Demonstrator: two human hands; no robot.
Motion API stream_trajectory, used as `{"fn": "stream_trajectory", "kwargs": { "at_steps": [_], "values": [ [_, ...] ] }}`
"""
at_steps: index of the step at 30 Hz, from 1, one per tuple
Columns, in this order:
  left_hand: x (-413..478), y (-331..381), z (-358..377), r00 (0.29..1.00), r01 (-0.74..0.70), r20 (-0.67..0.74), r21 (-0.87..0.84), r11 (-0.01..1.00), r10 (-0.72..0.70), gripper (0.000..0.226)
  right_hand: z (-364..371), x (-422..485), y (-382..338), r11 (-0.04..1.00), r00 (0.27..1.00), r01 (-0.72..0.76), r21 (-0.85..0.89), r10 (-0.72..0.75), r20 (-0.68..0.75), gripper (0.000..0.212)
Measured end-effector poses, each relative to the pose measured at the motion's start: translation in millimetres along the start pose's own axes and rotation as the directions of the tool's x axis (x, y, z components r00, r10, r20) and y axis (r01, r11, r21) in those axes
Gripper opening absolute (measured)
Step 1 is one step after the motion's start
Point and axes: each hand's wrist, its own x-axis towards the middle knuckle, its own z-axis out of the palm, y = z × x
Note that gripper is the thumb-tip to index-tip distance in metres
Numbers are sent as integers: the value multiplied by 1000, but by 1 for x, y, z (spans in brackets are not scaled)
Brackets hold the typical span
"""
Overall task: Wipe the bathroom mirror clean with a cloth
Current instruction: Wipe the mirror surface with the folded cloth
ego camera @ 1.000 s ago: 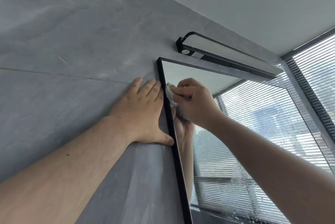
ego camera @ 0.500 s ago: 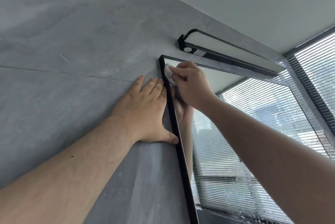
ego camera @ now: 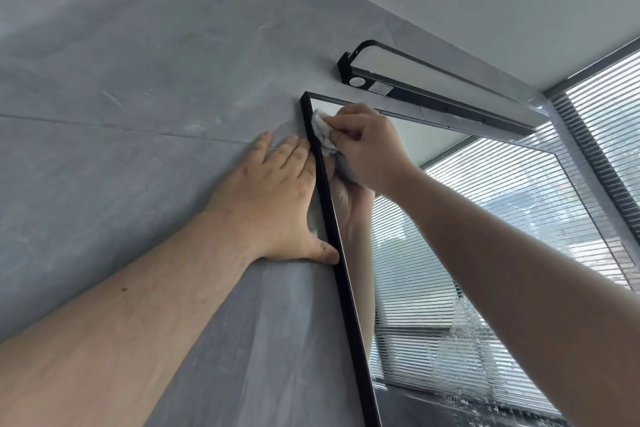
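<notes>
Cloth (ego camera: 321, 131), gripped by right hand (ego camera: 370, 147), presses upper-left corner of mirror (ego camera: 415, 288) while left hand (ego camera: 270, 200) lies flat, fingers (ego camera: 289, 150) straight, on wall (ego camera: 138, 108).

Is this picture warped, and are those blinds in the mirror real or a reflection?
Head view: the wide lens slightly bows the mirror frame and wall seam; the blinds in the glass reflect the window at right; daylight is soft, without harsh glare; right hand and cloth are sharp.
</notes>
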Motion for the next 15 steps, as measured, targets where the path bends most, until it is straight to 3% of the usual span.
{"fn": "stream_trajectory", "kwargs": {
  "at_steps": [7, 15],
  "values": [
    [0, 1, 0, 1000, 6, 22, 7, 1000, -6, 141, -13, -76, 5, 997, 998, -41, 67, 37, 57, 26],
    [0, 1, 1, 1000, 14, 14, -32, 999, -13, 144, -24, -140, 1, 999, 999, 35, 17, -35, 42, 28]
  ]
}}
